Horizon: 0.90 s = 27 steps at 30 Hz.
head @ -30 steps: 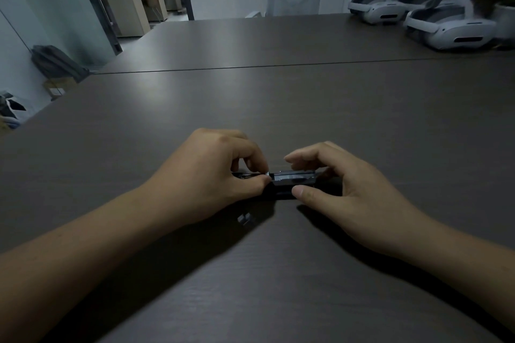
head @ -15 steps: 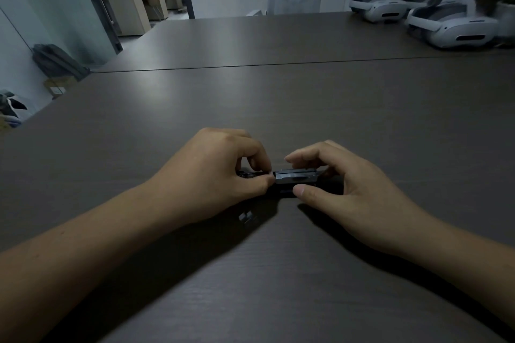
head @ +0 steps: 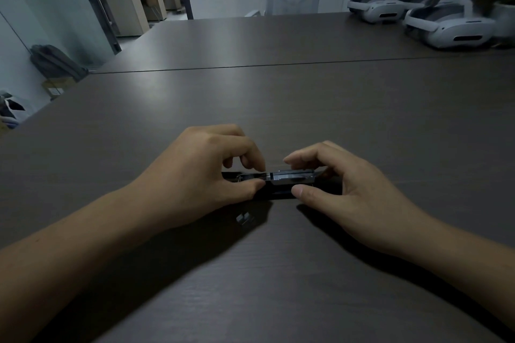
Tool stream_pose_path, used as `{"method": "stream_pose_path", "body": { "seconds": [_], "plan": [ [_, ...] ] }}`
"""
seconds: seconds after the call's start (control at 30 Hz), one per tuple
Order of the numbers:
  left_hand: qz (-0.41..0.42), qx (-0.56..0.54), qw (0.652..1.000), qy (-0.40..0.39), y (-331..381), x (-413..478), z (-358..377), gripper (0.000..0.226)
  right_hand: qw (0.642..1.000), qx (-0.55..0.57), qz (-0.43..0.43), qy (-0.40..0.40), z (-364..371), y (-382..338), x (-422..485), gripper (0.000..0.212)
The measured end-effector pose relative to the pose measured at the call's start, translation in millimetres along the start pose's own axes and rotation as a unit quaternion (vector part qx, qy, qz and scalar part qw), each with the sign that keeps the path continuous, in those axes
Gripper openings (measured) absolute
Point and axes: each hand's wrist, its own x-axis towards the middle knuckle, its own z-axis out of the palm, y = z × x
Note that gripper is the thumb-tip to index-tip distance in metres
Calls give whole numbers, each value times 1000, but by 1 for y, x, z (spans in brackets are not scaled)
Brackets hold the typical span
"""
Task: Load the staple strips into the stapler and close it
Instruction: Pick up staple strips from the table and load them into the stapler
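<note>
Counter [head: 278, 108]: dark wood-grain surface, smooth, satin, with a pale sheen left of centre.
Stapler [head: 289, 179], centre: black matt plastic body; grey metal channel on top, faint gleam.
Staple piece [head: 244, 218], just below it: bare bright metal.
Headsets [head: 451, 28], upper right: smooth white plastic, semi-gloss, dark glossy front strips.
Partition [head: 41, 8], upper left: frosted glass, dark frame.
Bag [head: 55, 61], left edge: grey matt cloth.

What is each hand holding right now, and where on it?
Both hold the stapler: the left hand pinches its left part between thumb and forefinger, the right hand grips its right end, thumb on the near side.
</note>
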Motion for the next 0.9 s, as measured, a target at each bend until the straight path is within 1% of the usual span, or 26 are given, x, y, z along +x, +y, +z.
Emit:
{"method": "stream_pose_path", "body": {
  "seconds": [0.17, 0.4, 0.77, 0.9],
  "plan": [
    [12, 9, 1000, -18, 1, 0, 1, 15, 1000, 0, -1, 1, 0, 0, 0, 30],
    [12, 7, 999, -34, 3, -1, 4, 19, 1000, -3, -2, -2, 0, -1, 0, 30],
    [9, -3, 1000, -19, -3, -1, -18, 14, 1000, -1, 0, -1, 0, -2, 0, 30],
    [16, -5, 999, -50, -3, -5, -28, 11, 1000, 7, 9, -5, 0, -1, -1, 30]
  ]
}}
